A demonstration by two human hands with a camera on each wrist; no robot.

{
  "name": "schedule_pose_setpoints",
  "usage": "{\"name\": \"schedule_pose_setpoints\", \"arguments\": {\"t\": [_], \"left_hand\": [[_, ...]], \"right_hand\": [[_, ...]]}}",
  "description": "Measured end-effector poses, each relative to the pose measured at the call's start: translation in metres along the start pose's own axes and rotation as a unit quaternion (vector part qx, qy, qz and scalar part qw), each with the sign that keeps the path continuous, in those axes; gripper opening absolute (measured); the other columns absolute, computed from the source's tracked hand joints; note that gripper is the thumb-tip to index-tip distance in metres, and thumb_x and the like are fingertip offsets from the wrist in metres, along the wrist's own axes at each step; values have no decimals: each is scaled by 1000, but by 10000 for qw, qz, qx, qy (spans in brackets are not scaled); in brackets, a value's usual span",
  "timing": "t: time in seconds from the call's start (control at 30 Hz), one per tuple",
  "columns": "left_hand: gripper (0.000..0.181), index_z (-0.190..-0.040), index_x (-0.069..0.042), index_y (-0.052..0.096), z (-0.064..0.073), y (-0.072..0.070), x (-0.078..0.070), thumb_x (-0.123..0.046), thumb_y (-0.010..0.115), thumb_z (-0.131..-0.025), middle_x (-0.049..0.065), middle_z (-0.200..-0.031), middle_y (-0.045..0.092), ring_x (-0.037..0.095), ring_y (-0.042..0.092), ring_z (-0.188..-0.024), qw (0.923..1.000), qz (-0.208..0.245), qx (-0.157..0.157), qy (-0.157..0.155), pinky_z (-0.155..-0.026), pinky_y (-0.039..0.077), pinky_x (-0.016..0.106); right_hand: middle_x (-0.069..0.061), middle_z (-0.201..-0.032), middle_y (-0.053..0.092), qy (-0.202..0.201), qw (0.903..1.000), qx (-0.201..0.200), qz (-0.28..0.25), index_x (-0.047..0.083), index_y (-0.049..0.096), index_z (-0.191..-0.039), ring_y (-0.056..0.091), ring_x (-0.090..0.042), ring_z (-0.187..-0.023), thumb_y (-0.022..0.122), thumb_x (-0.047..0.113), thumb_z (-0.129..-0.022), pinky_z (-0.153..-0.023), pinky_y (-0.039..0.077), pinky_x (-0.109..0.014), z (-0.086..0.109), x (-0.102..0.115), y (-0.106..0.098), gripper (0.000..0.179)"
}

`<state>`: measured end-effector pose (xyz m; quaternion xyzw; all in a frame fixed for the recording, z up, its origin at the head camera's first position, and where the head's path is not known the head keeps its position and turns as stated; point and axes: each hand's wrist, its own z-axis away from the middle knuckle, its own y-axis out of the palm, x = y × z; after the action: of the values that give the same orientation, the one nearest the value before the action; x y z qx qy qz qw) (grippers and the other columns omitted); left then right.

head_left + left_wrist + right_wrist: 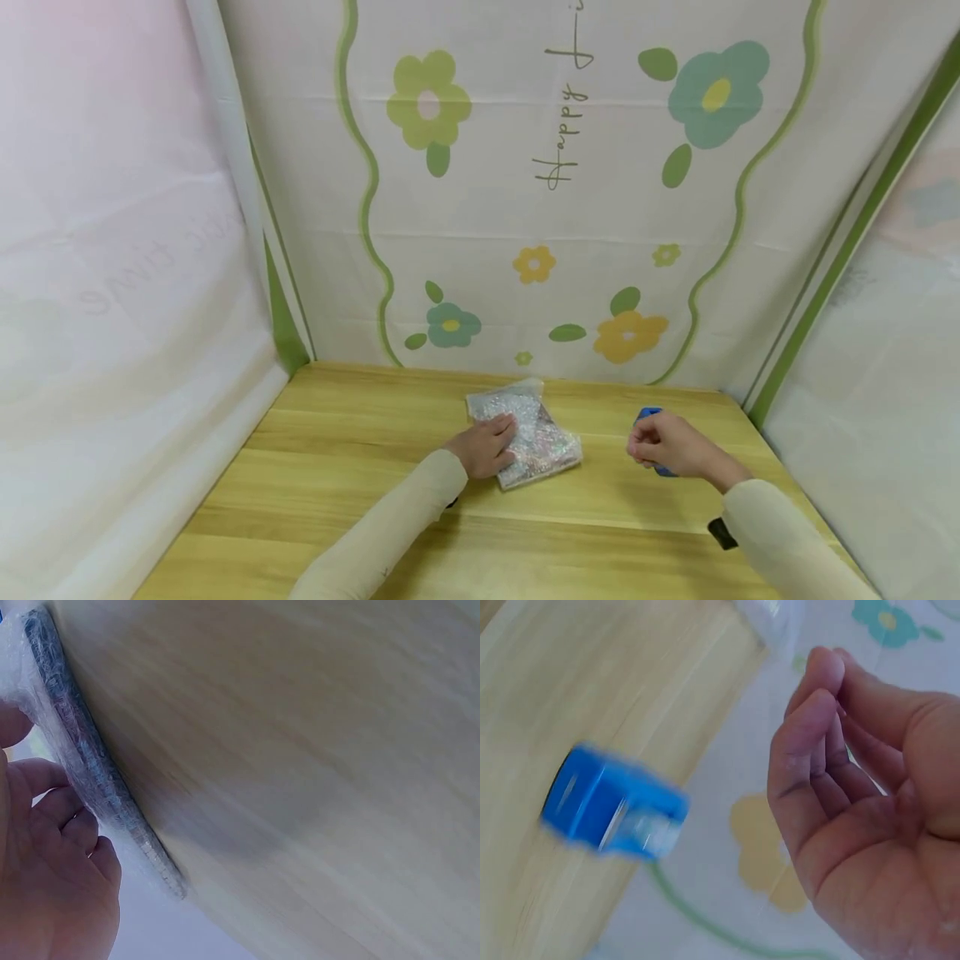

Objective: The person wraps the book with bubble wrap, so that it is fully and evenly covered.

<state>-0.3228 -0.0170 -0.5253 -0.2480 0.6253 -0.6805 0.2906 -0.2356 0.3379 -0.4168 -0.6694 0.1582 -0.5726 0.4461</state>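
A flat package in bubble wrap (543, 446) lies on the wooden table, one loose flap of wrap at its far side. My left hand (483, 447) rests on its near left part, fingers spread over the wrap. From the left wrist, the fingers (64, 802) touch the package's edge (97, 765). To the right, my right hand (671, 446) is held above the table with thumb and fingertips brought together; nothing shows between them. Beneath it, partly hidden, sits a blue tape dispenser (651, 412), blurred in the right wrist view, with a clear part at one end (652, 831).
The wooden table (337, 467) reaches back to a white cloth with printed flowers (450, 200). Cloth also hangs at the left (127, 275) and right (885, 375), closing in the sides of the table.
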Motion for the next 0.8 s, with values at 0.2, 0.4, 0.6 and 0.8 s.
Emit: {"name": "schedule_pose_setpoints", "arguments": {"t": [0.2, 0.4, 0.6, 0.8], "left_hand": [[64, -168, -8, 27, 1, -2, -1, -44, 34, -115, 8, -177, 24, 22, 23, -165, 10000, 43, 25, 14, -135, 23, 33], [63, -166, -4, 30, 9, -13, -7, -39, 38, -115, 12, -175, 28, 26, 26, -164, 9999, 118, 52, 76, -134, 25, 37], [62, -165, -2, 32, 13, -20, -10, -37, 41, -114, 14, -174, 30, 28, 29, -163, 9998, 183, 13, 74, -133, 27, 37], [63, -167, -6, 30, 8, -13, -8, -40, 40, -114, 9, -176, 27, 23, 26, -164, 9997, 236, 42, -58, -134, 25, 34]], "right_hand": [[-12, -80, 69, -14, 9994, -113, -340, 6, 70, -90, 58, -11, -65, 64, 9, -105, -55, 49, -23, -31, 25, 28, 17], [-18, -82, 71, -115, 9976, -160, -663, -1, 72, -93, 61, -15, -66, 65, 7, -105, -55, 49, -23, -62, 40, 55, 16], [-21, -85, 72, 57, 9933, -204, -1139, -8, 72, -97, 65, -16, -72, 64, 3, -104, -65, 61, -34, -91, 42, 76, 15], [-27, -94, 73, 390, 9817, -175, -1857, -13, 72, -108, 71, -27, -80, 60, 1, -105, -75, 65, -47, -109, 39, 88, 18]]}}
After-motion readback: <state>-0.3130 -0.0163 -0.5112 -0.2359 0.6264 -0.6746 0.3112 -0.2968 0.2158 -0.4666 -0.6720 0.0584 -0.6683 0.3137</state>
